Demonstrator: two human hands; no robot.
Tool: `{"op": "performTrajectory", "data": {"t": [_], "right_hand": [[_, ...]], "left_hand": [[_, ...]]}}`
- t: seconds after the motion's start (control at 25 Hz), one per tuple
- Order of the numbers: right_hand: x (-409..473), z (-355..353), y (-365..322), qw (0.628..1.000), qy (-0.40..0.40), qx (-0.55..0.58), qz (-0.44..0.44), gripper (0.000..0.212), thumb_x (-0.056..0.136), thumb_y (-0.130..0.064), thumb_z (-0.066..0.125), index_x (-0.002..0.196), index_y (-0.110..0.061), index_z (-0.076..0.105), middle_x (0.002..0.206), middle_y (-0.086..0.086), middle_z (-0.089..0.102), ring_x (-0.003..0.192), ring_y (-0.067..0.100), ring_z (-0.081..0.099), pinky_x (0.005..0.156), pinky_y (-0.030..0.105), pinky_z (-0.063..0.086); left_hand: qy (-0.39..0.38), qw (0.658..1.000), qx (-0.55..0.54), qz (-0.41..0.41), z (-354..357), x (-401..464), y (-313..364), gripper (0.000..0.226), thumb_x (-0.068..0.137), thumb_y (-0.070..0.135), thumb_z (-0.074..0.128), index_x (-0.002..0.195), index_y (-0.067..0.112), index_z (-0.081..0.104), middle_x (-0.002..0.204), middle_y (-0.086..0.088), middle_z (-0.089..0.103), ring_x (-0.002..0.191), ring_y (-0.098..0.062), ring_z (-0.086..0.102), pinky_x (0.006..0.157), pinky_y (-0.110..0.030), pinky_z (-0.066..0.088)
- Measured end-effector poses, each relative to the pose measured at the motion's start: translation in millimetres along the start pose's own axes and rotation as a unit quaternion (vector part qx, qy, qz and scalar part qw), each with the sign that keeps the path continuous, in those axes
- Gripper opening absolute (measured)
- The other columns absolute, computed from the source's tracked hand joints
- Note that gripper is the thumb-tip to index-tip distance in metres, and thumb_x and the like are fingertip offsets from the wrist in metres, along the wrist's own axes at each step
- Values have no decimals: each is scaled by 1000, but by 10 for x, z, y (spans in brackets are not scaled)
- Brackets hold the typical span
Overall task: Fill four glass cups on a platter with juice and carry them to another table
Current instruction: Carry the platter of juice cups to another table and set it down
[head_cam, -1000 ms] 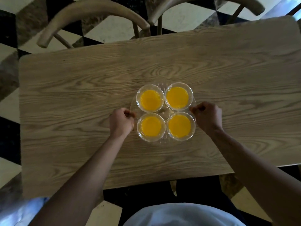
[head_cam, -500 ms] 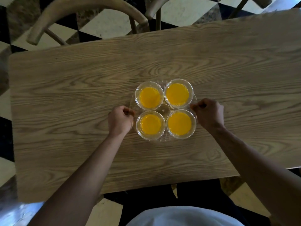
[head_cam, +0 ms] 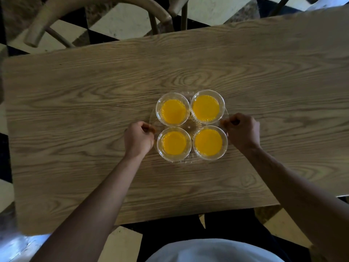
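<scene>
The clear glass platter (head_cam: 188, 126) is being pinched at its left rim by the left hand (head_cam: 138, 139) and at its right rim by the right hand (head_cam: 242, 130), the fingers of both being curled tightly around the edge. Four glass cups (head_cam: 172, 109) filled with orange juice (head_cam: 205, 108) are being carried on it in a square, their rims nearly touching. The platter is being held over or on the wooden table (head_cam: 94, 103); which cannot be told. Two wooden chairs (head_cam: 98, 8) are being shown beyond the far edge, on a black-and-cream checkered floor (head_cam: 120, 23).
</scene>
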State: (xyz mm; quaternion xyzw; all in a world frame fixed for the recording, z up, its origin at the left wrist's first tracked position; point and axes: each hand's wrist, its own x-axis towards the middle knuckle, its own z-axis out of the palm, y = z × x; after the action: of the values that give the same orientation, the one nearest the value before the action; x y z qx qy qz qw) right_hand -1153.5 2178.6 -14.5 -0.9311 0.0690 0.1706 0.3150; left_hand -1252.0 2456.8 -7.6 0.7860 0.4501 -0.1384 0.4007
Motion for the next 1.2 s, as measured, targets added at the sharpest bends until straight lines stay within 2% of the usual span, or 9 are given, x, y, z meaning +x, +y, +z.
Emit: {"op": "performTrajectory", "data": {"t": [0.16, 0.32, 0.44, 0.68, 0.76, 0.84, 1.0, 1.08, 1.2], "right_hand": [[-32, -32, -28, 1000, -17, 15, 2, 16, 89, -29, 75, 87, -13, 77, 67, -13, 65, 59, -2, 58, 52, 12, 43], [-29, -50, -34, 1000, -23, 10, 12, 21, 88, -31, 73, 85, -11, 77, 70, -3, 70, 63, 14, 67, 62, 31, 58], [-19, -38, -50, 999, -26, -18, 22, 23, 84, -37, 70, 82, -15, 77, 72, -2, 73, 67, 17, 71, 65, 35, 61], [-108, -102, -32, 999, -26, -35, 22, 22, 84, -35, 70, 81, -14, 78, 74, -2, 75, 72, 15, 70, 57, 22, 47], [-143, -133, -17, 999, -25, -28, 15, 20, 85, -32, 70, 91, -16, 79, 83, -1, 77, 79, 15, 71, 58, 19, 45], [-204, -155, -9, 999, -26, -26, 11, 23, 86, -28, 68, 105, -18, 78, 93, -1, 77, 88, 16, 70, 66, 20, 45], [-329, -207, 50, 999, -19, -32, 0, 28, 89, -31, 66, 111, -15, 74, 100, -1, 75, 95, 17, 68, 74, 22, 41], [-377, -227, 89, 999, -23, -34, -26, 37, 90, -34, 67, 121, -13, 69, 115, 4, 74, 105, 23, 69, 81, 27, 48], [-491, -323, 112, 994, -31, -56, -89, 47, 93, -32, 66, 135, -9, 60, 132, 12, 67, 116, 30, 65, 93, 34, 48]], "left_hand": [[-7, 1000, 8, 3, -4, 7, 2, 16, 89, 8, 74, 82, 22, 71, 84, 0, 77, 78, -23, 76, 77, -47, 65], [-12, 1000, 1, 7, 5, -15, -1, 8, 89, 16, 76, 84, 21, 71, 83, -3, 77, 76, -27, 76, 74, -50, 65], [-6, 1000, 11, 12, -7, -36, 31, 5, 90, 21, 75, 91, 16, 73, 83, -3, 78, 77, -26, 76, 77, -48, 65], [-4, 999, 20, 49, -74, -127, 22, 7, 87, 23, 70, 94, 21, 73, 86, 0, 78, 81, -26, 76, 80, -47, 64], [-2, 998, 20, 53, -101, -156, 22, 11, 86, 26, 71, 96, 22, 74, 89, 0, 79, 84, -25, 76, 82, -45, 63], [6, 997, 37, 63, -132, -202, 3, 15, 88, 25, 71, 101, 20, 75, 94, -1, 79, 90, -24, 74, 85, -38, 60], [20, 992, 83, 92, -191, -360, -60, 21, 93, 19, 66, 114, 17, 73, 97, 6, 70, 91, -14, 64, 78, -26, 42], [22, 989, 90, 114, -216, -421, -84, 24, 95, 17, 65, 118, 16, 71, 100, 6, 70, 91, -12, 63, 79, -27, 43], [23, 982, 91, 164, -283, -521, -154, 31, 94, 14, 66, 124, 14, 69, 112, -4, 77, 103, -22, 72, 91, -30, 52]]}}
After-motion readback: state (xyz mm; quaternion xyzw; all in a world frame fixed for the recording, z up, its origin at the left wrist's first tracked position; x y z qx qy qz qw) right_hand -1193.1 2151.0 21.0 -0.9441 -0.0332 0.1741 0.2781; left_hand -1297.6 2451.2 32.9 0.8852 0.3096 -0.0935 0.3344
